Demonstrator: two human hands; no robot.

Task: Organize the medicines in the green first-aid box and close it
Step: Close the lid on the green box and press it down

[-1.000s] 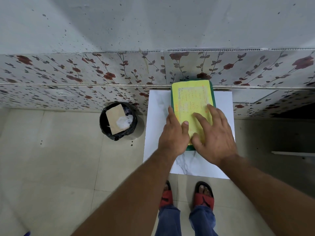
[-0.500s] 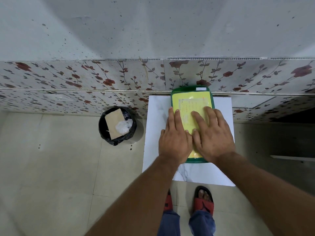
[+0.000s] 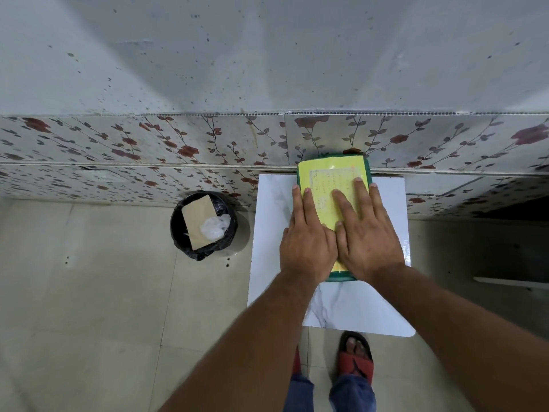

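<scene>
The green first-aid box (image 3: pixel 341 277) lies flat on a small white marble-look table (image 3: pixel 356 310), its far end against the wall. A yellow printed label (image 3: pixel 329 176) covers its lid. My left hand (image 3: pixel 306 242) and my right hand (image 3: pixel 367 236) rest side by side, palms down, on the lid with fingers spread flat. The lid looks down on the box. No medicines are visible; the inside of the box is hidden.
A black-lined bin (image 3: pixel 205 226) holding a brown card and crumpled clear plastic stands on the tiled floor left of the table. A floral-patterned wall panel (image 3: pixel 178 144) runs behind. My feet in red sandals (image 3: pixel 355 359) stand below the table's near edge.
Both hands slid further up the lid and closer together, now lying flat on it. The lid went from slightly raised to flat. The camera view shifted a little.
</scene>
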